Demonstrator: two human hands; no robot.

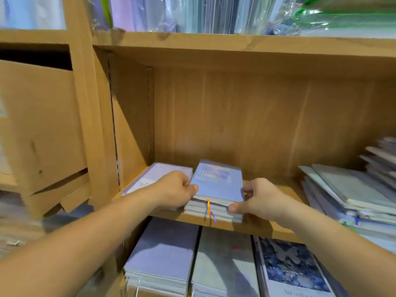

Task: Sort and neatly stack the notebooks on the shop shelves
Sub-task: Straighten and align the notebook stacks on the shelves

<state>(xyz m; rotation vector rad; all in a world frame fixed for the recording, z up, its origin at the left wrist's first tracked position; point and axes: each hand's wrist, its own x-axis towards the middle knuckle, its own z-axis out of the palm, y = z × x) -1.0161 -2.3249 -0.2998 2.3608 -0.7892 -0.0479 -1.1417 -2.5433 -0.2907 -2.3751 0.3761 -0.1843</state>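
A small stack of notebooks (216, 189) with a pale blue top cover lies flat at the front edge of the middle wooden shelf (257, 227), left of centre. An orange ribbon (208, 207) and a purple ribbon (213, 218) hang over its front. The left hand (177, 189) grips the stack's left side with curled fingers. The right hand (257, 200) grips the right side, its thumb on the front corner. A lilac notebook (162, 174) lies just beside it on the left. An untidy pile of notebooks (353, 194) sits well apart on the right. A butterfly-cover notebook (293, 266) lies on the shelf below.
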